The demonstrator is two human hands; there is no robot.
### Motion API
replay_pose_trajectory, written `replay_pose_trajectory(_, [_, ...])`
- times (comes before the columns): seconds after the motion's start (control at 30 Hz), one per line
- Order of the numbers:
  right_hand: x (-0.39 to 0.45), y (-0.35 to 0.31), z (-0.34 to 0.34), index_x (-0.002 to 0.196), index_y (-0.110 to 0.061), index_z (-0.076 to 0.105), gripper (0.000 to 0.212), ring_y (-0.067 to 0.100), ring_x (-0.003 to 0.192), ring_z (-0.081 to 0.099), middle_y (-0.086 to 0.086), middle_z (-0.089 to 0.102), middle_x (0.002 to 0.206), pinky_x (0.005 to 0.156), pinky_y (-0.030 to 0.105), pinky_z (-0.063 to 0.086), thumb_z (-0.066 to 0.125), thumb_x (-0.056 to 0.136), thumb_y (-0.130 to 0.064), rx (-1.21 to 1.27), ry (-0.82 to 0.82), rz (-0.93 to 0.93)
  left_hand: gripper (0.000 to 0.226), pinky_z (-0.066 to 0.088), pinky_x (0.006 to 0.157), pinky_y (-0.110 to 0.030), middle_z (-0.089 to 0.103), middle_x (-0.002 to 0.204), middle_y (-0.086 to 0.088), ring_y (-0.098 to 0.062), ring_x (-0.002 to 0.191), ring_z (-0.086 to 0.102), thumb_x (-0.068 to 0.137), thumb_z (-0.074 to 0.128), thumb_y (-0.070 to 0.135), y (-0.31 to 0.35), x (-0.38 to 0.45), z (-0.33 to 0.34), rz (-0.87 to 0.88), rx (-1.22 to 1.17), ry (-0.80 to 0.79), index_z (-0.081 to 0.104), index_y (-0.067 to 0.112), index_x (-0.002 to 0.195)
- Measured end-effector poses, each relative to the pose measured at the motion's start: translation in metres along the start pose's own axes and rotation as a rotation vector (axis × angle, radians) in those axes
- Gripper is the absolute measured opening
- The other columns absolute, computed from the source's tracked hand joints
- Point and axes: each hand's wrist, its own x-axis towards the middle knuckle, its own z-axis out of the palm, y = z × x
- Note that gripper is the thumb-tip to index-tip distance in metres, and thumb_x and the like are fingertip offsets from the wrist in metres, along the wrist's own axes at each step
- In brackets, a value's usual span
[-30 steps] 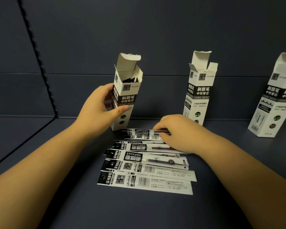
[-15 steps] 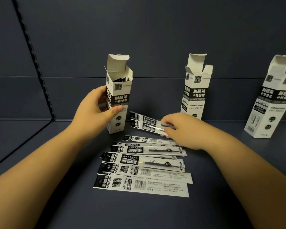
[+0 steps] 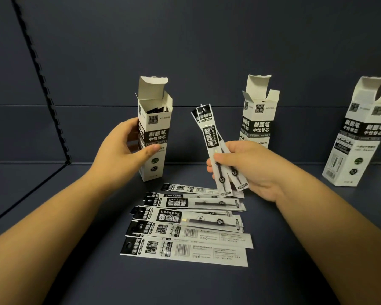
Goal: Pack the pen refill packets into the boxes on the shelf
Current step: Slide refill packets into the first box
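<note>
The right hand pinches two refill packets between thumb and curled fingers, holding them up off the shelf, nearly upright, dark header ends on top and leaning slightly left. The left hand grips the left box, thumb across its front, fingers round its left side. That box stands upright with its top flap open and dark packet ends showing inside. More packets lie overlapping on the shelf below the hands. Two other open boxes, the middle box and the right box, stand further right.
</note>
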Motion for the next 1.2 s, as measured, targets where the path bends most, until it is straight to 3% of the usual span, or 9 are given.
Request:
replay_pose_trajectory(0.13, [0.000, 0.001, 0.000, 0.100, -0.008, 0.074, 0.016, 0.028, 0.083, 0.068, 0.014, 0.073, 0.091, 0.086, 0.052, 0.058, 0.058, 0.100, -0.012, 0.101, -0.042, -0.025, 0.063, 0.046, 0.093, -0.022, 0.060, 0.134, 0.015, -0.002, 0.121, 0.057, 0.085, 0.076, 0.028, -0.001, 0.000, 0.000, 0.001, 0.004, -0.005, 0.049, 0.032, 0.141])
replay_pose_trajectory(0.2, [-0.001, 0.001, 0.001, 0.102, -0.008, 0.075, 0.016, 0.026, 0.083, 0.070, 0.013, 0.074, 0.091, 0.087, 0.050, 0.059, 0.061, 0.099, -0.013, 0.116, -0.047, -0.058, 0.063, 0.047, 0.094, -0.023, 0.060, 0.134, 0.014, -0.003, 0.121, 0.057, 0.084, 0.077, 0.028, -0.001, 0.000, 0.000, 0.004, 0.004, -0.003, 0.050, 0.032, 0.141])
replay_pose_trajectory(0.3, [-0.001, -0.001, 0.000, 0.104, -0.011, 0.075, 0.015, 0.015, 0.074, 0.071, 0.005, 0.076, 0.086, 0.076, 0.037, 0.061, 0.062, 0.098, -0.014, 0.145, -0.050, -0.109, 0.061, 0.047, 0.094, -0.022, 0.061, 0.133, 0.014, -0.001, 0.120, 0.057, 0.084, 0.077, 0.026, -0.001, 0.000, 0.000, 0.009, 0.000, -0.003, 0.050, 0.034, 0.139])
replay_pose_trajectory(0.37, [-0.002, -0.003, 0.000, 0.100, -0.016, 0.075, 0.013, 0.004, 0.057, 0.057, -0.004, 0.070, 0.073, 0.057, 0.019, 0.050, 0.063, 0.098, -0.015, 0.129, -0.039, -0.146, 0.060, 0.046, 0.092, -0.020, 0.060, 0.133, 0.014, -0.001, 0.119, 0.058, 0.085, 0.077, 0.025, 0.000, 0.000, -0.001, 0.015, 0.008, -0.004, 0.050, 0.038, 0.136])
replay_pose_trajectory(0.47, [-0.004, -0.006, -0.002, 0.095, -0.021, 0.076, 0.011, 0.004, 0.055, 0.042, -0.004, 0.061, 0.072, 0.052, 0.016, 0.037, 0.065, 0.096, -0.018, 0.077, -0.059, -0.172, 0.058, 0.047, 0.092, -0.020, 0.061, 0.131, 0.012, 0.000, 0.117, 0.059, 0.084, 0.077, 0.025, 0.002, 0.000, 0.000, 0.032, 0.027, -0.013, 0.048, 0.043, 0.131])
replay_pose_trajectory(0.7, [-0.011, -0.008, -0.001, 0.100, -0.013, 0.068, 0.008, 0.012, 0.069, 0.064, 0.008, 0.077, 0.092, 0.056, 0.020, 0.052, 0.069, 0.092, -0.012, 0.045, -0.129, -0.181, 0.062, 0.049, 0.096, -0.024, 0.057, 0.126, 0.014, -0.004, 0.117, 0.058, 0.083, 0.078, 0.027, 0.006, -0.002, 0.000, 0.099, 0.130, -0.048, 0.049, 0.036, 0.137])
replay_pose_trajectory(0.9, [-0.015, -0.012, -0.002, 0.100, -0.010, 0.065, 0.009, 0.010, 0.065, 0.063, 0.007, 0.075, 0.088, 0.053, 0.018, 0.050, 0.070, 0.092, -0.013, 0.040, -0.113, -0.216, 0.062, 0.049, 0.101, -0.028, 0.056, 0.122, 0.020, -0.004, 0.119, 0.057, 0.081, 0.078, 0.030, 0.008, -0.002, -0.001, 0.136, 0.151, -0.072, 0.046, 0.042, 0.133])
replay_pose_trajectory(1.07, [-0.020, -0.016, 0.001, 0.084, -0.017, 0.063, 0.012, 0.000, 0.049, 0.055, -0.008, 0.066, 0.061, 0.041, 0.009, 0.037, 0.066, 0.095, -0.014, 0.008, -0.032, -0.269, 0.063, 0.048, 0.102, -0.029, 0.055, 0.124, 0.017, -0.006, 0.121, 0.056, 0.082, 0.078, 0.029, 0.008, -0.002, -0.001, 0.140, 0.175, -0.090, 0.047, 0.037, 0.136])
replay_pose_trajectory(1.2, [-0.019, -0.017, 0.002, 0.089, -0.013, 0.067, 0.006, 0.002, 0.054, 0.057, -0.009, 0.066, 0.065, 0.048, 0.015, 0.046, 0.066, 0.095, -0.014, 0.084, 0.002, -0.360, 0.063, 0.047, 0.104, -0.029, 0.054, 0.123, 0.021, -0.005, 0.120, 0.055, 0.081, 0.077, 0.030, 0.009, -0.001, -0.002, 0.157, 0.166, -0.092, 0.044, 0.043, 0.132])
